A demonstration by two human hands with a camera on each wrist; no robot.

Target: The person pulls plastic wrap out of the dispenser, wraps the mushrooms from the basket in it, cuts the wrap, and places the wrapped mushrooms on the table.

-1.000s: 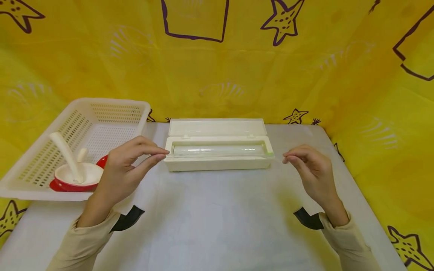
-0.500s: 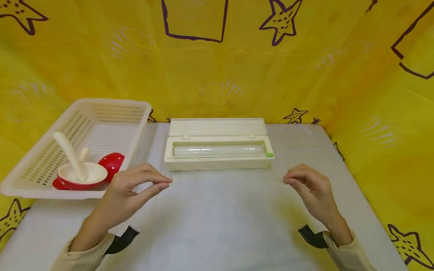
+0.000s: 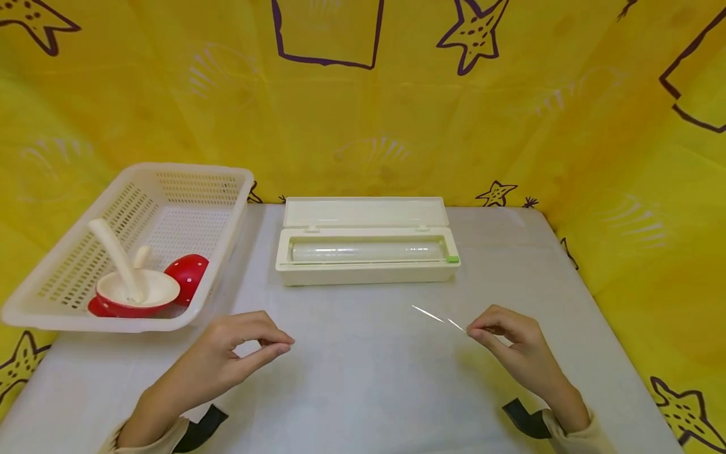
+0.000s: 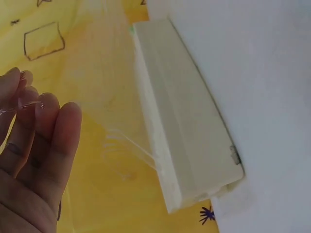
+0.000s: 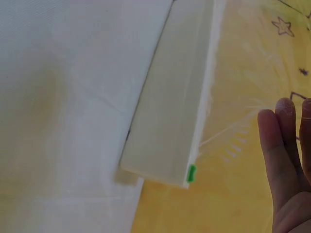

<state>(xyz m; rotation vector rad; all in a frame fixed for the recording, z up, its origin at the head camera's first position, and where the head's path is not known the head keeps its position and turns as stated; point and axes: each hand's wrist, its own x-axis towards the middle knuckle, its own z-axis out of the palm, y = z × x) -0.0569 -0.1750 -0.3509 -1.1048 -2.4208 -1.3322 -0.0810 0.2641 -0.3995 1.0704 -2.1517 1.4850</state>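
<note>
Clear cling film [image 4: 133, 143] stretches from a cream dispenser box [image 3: 368, 275] toward both hands. My left hand [image 3: 218, 353] pinches one corner of the film between thumb and fingers, in front of the box's left end. To the right, my right hand [image 3: 522, 350] pinches the other corner; a bright streak of film runs from its fingertips. The film is nearly invisible in the head view apart from that glint. Inside the box lies the film roll [image 3: 365, 251]. Its lid [image 3: 365, 212] stands raised at the back, and a green cutter slider [image 3: 452, 259] sits at the front right.
A white perforated basket [image 3: 237, 217] stands at the left. It holds a red-and-white bowl [image 3: 164, 287] with a white-handled utensil [image 3: 110, 246] in it, and a red dotted item [image 3: 189, 271]. A yellow patterned cloth [image 3: 363, 126] hangs behind the white table [image 3: 368, 391].
Both hands have moved down the view, toward me and away from the box, still pinching the film. A bright glint now shows on the film by the right hand. The box stays in place.
</note>
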